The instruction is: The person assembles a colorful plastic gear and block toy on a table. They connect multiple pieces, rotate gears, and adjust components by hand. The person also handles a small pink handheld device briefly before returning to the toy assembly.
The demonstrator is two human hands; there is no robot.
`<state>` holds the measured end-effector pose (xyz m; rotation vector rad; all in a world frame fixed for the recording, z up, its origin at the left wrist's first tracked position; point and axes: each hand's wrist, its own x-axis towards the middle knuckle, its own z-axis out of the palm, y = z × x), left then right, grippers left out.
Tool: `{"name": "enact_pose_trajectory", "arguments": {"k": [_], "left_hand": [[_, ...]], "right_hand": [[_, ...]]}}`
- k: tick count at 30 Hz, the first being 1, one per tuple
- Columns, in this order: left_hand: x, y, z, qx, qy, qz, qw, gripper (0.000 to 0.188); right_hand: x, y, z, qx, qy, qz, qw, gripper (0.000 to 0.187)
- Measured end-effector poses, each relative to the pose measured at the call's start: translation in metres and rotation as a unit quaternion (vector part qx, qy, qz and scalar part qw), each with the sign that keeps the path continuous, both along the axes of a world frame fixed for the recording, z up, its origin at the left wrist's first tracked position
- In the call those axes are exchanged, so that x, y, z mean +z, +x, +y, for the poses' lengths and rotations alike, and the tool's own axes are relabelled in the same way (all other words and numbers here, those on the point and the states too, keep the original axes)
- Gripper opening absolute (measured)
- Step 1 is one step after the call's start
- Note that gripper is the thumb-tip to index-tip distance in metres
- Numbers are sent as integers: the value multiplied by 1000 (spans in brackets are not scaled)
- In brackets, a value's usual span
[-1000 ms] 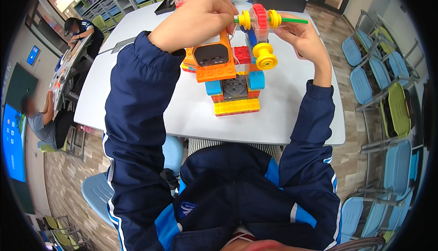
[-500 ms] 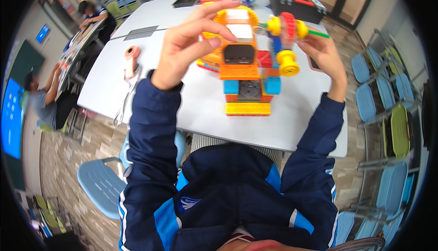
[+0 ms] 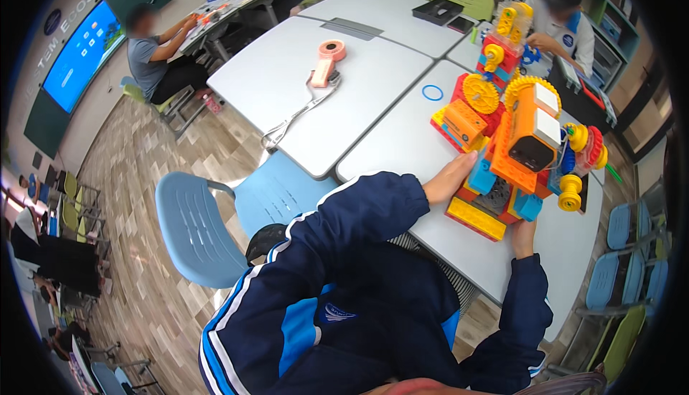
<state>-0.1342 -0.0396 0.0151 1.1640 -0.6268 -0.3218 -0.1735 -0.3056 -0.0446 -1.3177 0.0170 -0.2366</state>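
Note:
A tall model of toy building bricks (image 3: pixel 527 126) stands at the table's right part, in orange, yellow, red and blue, with gears and an orange block with a dark front panel. My left hand (image 3: pixel 451 177) lies against its lower left side, fingers stretched along the blue bricks. At its near right corner my right hand (image 3: pixel 524 237) grips the base from the side; the bricks hide most of its fingers. A yellow wheel (image 3: pixel 570 193) and a green rod (image 3: pixel 613 173) stick out on the model's right side.
On the white table (image 3: pixel 287 65) are a pink handheld device (image 3: pixel 326 65) with a grey strap, a blue ring (image 3: pixel 432 93) and a black tray (image 3: pixel 438 11). A black toolbox (image 3: pixel 585 93) stands beyond the model. Across sits another person (image 3: pixel 563 18). A blue chair (image 3: pixel 194 223) is at left.
My view has swung left, so the model appears farther right. My left hand has come down from its top to its side; my right hand has left the green rod for the base.

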Motion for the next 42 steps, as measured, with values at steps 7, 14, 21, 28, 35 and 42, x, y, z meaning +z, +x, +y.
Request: {"name": "enact_pose_trajectory", "arguments": {"k": [7, 14, 21, 28, 35, 42], "left_hand": [[3, -7, 6, -27, 9, 32, 999, 57], [8, -10, 9, 6, 42, 35, 998, 58], [11, -13, 15, -52, 0, -51, 997, 83], [5, -14, 16, -46, 21, -103, 993, 102], [27, -22, 9, -13, 57, -34, 998, 98], [13, -14, 10, 30, 98, -66, 993, 78]], "right_hand": [[-16, 7, -15, 23, -63, -45, 997, 36], [22, -9, 8, 103, -39, -52, 993, 41], [14, -18, -7, 110, -155, -76, 979, 53], [28, -15, -8, 242, -177, -119, 947, 65], [84, -34, 47, 109, -267, -45, 957, 63], [89, -35, 49, 92, -307, -60, 946, 55]]}}
